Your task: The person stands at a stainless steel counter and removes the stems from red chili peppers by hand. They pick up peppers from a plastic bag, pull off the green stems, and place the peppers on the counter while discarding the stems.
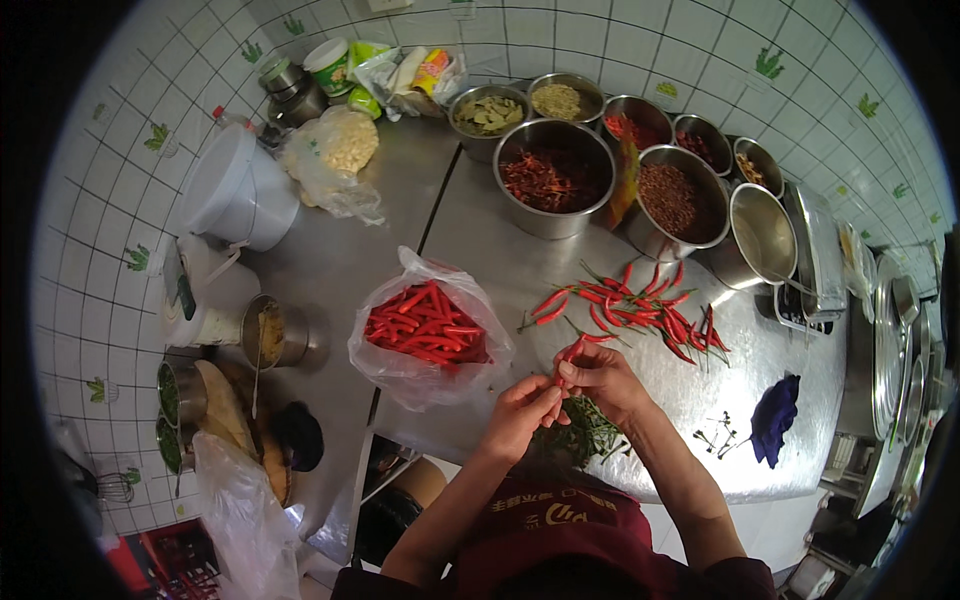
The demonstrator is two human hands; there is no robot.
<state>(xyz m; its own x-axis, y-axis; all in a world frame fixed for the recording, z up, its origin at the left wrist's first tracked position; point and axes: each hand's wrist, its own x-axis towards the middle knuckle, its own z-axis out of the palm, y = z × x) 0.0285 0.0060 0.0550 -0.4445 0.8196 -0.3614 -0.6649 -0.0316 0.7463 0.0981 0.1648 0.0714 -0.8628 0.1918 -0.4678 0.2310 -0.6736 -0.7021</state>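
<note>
Both my hands meet over the steel table, fingers closed around one red chili pepper (574, 349). My right hand (600, 375) pinches its middle, and my left hand (525, 409) holds the lower end, which the fingers partly hide. Just beyond them, red chilies with green stems (637, 304) lie loose in a spread pile. To the left stands an open clear plastic bag (367, 367) filled with red chilies that show no stems. A heap of green stems (589, 431) lies beneath and beside my hands, near the table's front edge.
Steel pots of dried chilies (555, 225), crushed spice (679, 199) and bay leaves (487, 116) line the back wall. A dark blue cloth (775, 420) lies at the right. White buckets (240, 187) and a small steel pot with a spoon (274, 334) stand left.
</note>
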